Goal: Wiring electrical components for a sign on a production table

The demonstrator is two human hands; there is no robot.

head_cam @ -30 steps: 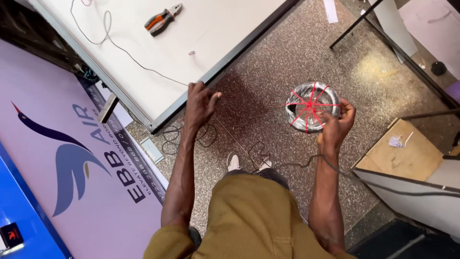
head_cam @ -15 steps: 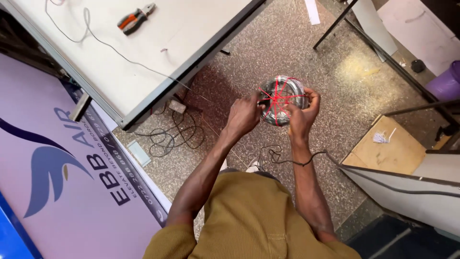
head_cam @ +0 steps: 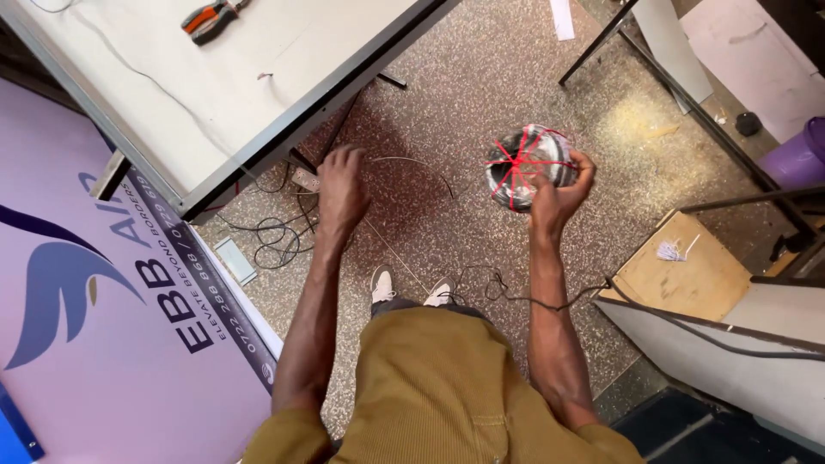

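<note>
Coil: a wound coil of grey wire (head_cam: 526, 165), bound with crossed red ties, is held above the speckled floor (head_cam: 481, 77) at about 1 o'clock from the person.
Right hand: the right hand (head_cam: 560, 196) is curled round the lower right edge of the coil, fingers wrapped over its rim and pressed against it.
Left hand: the left hand (head_cam: 342, 185) is held well apart at about 11 o'clock, fingers closed in a loose fist; a thin wire strand (head_cam: 412, 163) arcs from it toward the coil. Whether the strand is pinched cannot be told for certain.
Step in hand, judged: wire appears to be drawn off the coil. It would be done well if the coil were kept steady, the strand pulled evenly and kept clear of the loose black cables (head_cam: 275, 236) on the floor, so that no kinks or snags are formed.
Table: a white table (head_cam: 258, 94) lies at 10 o'clock, with orange-handled pliers (head_cam: 210, 17) near its far edge.
Containers: a purple bin (head_cam: 801, 159) is seen at 2 o'clock; its contents are hidden. A wooden box top (head_cam: 679, 279) at 3 o'clock carries a small white scrap.
</note>
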